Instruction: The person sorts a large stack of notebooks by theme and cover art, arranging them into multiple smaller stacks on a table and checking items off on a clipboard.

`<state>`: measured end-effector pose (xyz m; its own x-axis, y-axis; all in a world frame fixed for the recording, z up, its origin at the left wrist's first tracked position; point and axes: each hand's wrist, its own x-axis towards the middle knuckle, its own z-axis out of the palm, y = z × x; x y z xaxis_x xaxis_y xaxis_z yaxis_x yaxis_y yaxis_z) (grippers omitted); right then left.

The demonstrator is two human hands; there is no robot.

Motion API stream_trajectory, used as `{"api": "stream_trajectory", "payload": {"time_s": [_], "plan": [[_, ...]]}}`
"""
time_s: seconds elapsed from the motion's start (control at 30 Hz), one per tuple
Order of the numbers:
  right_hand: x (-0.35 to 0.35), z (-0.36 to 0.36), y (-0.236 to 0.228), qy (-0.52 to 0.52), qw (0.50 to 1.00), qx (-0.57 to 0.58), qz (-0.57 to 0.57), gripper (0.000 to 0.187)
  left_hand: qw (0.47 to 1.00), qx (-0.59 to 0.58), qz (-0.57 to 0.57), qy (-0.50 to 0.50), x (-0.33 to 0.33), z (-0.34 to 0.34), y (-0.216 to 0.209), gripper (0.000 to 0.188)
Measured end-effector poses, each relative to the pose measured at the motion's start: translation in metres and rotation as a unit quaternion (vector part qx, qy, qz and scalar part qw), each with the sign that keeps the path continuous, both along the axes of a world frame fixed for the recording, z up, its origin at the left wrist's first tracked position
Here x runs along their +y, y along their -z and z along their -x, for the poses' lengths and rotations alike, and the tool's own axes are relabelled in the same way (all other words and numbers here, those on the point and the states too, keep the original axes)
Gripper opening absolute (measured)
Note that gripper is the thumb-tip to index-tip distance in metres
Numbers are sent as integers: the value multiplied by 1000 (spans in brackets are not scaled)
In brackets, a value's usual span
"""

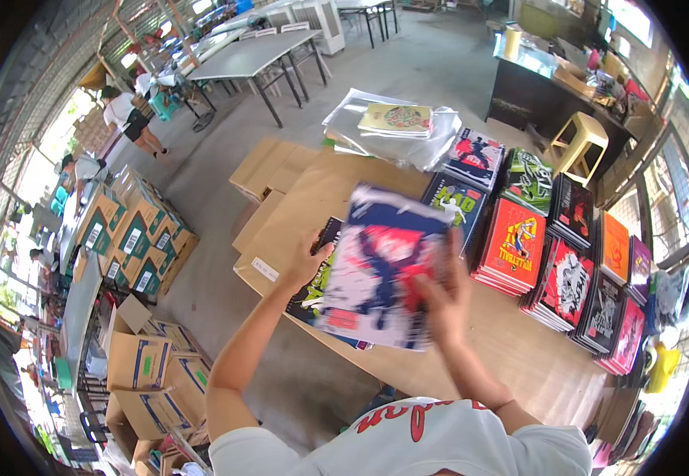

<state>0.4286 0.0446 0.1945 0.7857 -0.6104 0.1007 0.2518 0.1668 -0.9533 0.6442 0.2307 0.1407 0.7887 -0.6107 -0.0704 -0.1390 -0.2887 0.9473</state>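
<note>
My right hand (443, 295) grips the right edge of a notebook (380, 266) with a dark blue, red and white cover. Motion blurs that notebook and the hand. It is tilted above a black and green notebook (306, 300), covering most of it. At the left edge of the black one, my left hand (309, 266) is closed, its fingertips partly hidden. Below them, the corner of another notebook (356, 343) peeks out. All of this is at the near left side of a brown table (519, 365).
Several notebook stacks, including an orange-red one (509, 242), line the table's right side. Clear plastic with a cream notebook (396, 119) lies at the far end. Cardboard boxes (277, 170) adjoin the table's left; more boxes (142, 361) stand lower left. A yellow stool (581, 147) is beyond.
</note>
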Motion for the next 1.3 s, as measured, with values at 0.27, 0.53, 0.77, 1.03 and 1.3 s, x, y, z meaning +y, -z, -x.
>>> {"api": "stream_trajectory", "payload": {"time_s": [0.27,0.53,0.77,1.03,1.3], "plan": [[79,-35,104,123,915,188,334,99,986,89,-90,109,-10,-5,25,82],[-86,10,72,225,870,85,431,83,890,-406,-193,78,-91,49,-50,78],[-462,-12,125,245,750,497,361,51,632,-569,2,526,-378,140,25,50],[-456,-88,112,256,722,606,214,75,628,-642,144,415,-452,138,80,43],[-329,64,-28,342,777,164,502,73,899,-295,88,310,-218,80,-122,21]]}}
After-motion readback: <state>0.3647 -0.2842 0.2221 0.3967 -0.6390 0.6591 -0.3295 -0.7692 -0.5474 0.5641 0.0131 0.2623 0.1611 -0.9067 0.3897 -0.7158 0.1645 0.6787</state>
